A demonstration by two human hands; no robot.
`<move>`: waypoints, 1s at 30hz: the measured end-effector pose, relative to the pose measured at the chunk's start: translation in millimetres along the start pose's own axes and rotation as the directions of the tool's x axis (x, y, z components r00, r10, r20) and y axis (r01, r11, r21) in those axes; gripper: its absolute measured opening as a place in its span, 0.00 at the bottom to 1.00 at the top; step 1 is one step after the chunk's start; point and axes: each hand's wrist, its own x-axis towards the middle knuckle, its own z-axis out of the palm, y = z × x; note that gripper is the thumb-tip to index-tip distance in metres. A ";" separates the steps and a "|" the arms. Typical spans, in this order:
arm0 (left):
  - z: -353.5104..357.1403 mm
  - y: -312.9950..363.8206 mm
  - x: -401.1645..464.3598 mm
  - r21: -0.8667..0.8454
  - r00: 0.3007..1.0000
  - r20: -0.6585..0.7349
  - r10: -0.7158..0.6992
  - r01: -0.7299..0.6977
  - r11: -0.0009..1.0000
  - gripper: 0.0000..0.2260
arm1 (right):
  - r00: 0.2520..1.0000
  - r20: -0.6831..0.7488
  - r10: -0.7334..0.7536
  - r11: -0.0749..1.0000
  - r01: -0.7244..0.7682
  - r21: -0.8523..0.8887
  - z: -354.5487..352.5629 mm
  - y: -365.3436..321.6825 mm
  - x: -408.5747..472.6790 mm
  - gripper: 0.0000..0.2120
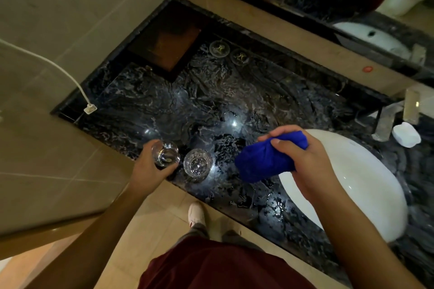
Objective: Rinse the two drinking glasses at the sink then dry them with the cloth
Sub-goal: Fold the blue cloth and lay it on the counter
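Two clear drinking glasses stand close together near the front edge of the dark marble counter [234, 91]. My left hand [150, 166] grips the left glass [165, 154] from its near side, low over the counter edge. The right glass [198, 164] stands upright on the counter, untouched. A bunched blue cloth [267, 159] is held in my right hand [303, 159], fingers and thumb curled round it, above the left rim of the white sink basin [366, 183].
A chrome tap [387, 119] and a white soap dish [406, 135] sit behind the basin. A dark wooden tray [164, 44] and two round coasters [219, 48] lie at the back left. A white cable plug [90, 108] rests at the counter's left corner. A mirror runs along the back.
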 end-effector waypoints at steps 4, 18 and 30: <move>-10.0 3.2 5.0 0.023 0.991 0.124 -0.047 0.044 0.999 0.41 | 1.000 -0.009 -0.024 1.000 0.024 0.002 0.5 -5.3 -4.4 0.08; -21.2 231.8 -30.2 -0.478 0.924 0.382 0.023 0.176 0.860 0.23 | 0.987 0.086 -0.136 0.890 0.083 0.449 -1.5 -53.7 -21.2 0.11; 24.6 283.7 -50.9 -0.838 0.914 0.404 -0.011 0.376 0.395 0.19 | 0.954 -0.162 -0.254 0.930 0.287 0.230 -65.2 1.9 -27.7 0.13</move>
